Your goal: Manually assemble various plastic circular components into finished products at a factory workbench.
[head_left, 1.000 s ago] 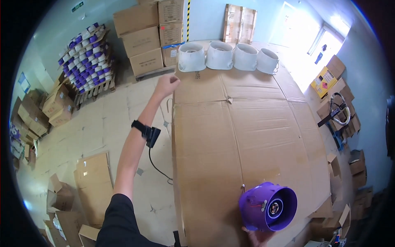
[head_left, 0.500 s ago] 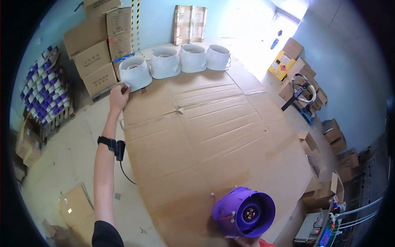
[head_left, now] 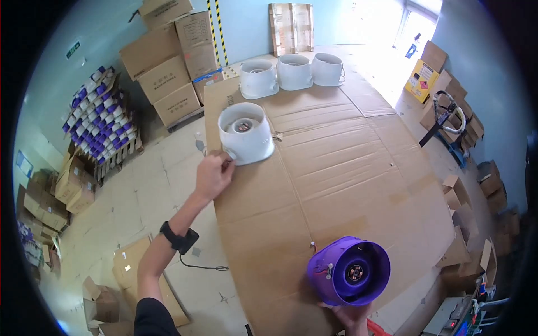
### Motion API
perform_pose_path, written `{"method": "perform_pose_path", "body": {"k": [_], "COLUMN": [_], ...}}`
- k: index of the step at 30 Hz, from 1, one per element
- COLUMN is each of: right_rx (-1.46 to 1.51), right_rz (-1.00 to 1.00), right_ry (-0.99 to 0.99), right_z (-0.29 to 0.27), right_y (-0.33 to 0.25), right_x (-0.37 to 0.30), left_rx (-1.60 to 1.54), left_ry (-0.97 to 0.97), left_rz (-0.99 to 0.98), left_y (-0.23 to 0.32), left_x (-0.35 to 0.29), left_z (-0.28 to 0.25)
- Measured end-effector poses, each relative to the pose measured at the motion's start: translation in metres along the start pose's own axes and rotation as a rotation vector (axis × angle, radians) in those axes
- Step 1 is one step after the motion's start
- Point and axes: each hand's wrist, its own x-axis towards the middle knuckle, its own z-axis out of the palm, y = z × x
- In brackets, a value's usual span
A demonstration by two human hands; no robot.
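Note:
My left hand point(head_left: 215, 175) pinches the lower edge of a white round plastic housing point(head_left: 246, 147), which stands upright on the cardboard-covered table point(head_left: 336, 187). A copper-coloured core shows deep inside it. My right hand point(head_left: 354, 316) holds a purple housing point(head_left: 319, 275) of like shape from its near side, at the table's near end; that hand's fingers are partly hidden. The purple one is tilted toward me, with a copper-coloured core within and a short red wire with a small connector on its left side. A black band with a cable sits on my left forearm.
Three more white housings point(head_left: 295, 75) stand in a row at the table's far end. Stacked cartons point(head_left: 175, 84) and a pallet of purple and white pieces point(head_left: 101, 123) are at left. Open boxes point(head_left: 462, 215) and a device with cables point(head_left: 448, 316) line the right side.
My left hand has drawn one white housing toward me, out of the far row. The purple housing stays by my right hand. The view has shifted.

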Motion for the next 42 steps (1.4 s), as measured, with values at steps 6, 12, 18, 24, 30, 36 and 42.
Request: {"method": "perform_pose_path", "body": {"k": [6,12,18,24,30,36,42], "right_rx": [0.075,0.133,0.033,0.025,0.154,0.013,0.048], "right_rz": [-0.018,-0.044,-0.085,-0.083,-0.073,-0.122,-0.165], "right_ry": [-0.009,0.011,0.005,0.014,-0.006,-0.058,-0.115], "right_z": [0.008,0.003,0.005,0.002,0.023,0.035,0.03], "right_y": [-0.006,-0.012,0.0,-0.003,-0.001,0.002,0.004], "right_x": [-0.016,-0.015,-0.02,-0.018,-0.008,-0.012,-0.028], "left_rx": [-0.058,-0.196,-0.754,-0.824,-0.795,-0.822,-0.819], "left_ry": [-0.001,-0.171,-0.07,-0.521,-0.57,-0.72,-0.606], "left_rz": [0.118,0.082,-0.259,0.035,0.054,-0.124,0.159], "left_y": [0.07,0.072,-0.024,0.027,0.044,0.06,0.063], "left_x": [-0.023,-0.031,0.013,0.024,0.026,0.017,0.031], "left_z": [-0.005,-0.019,-0.007,-0.006,-0.004,0.005,0.024]}}
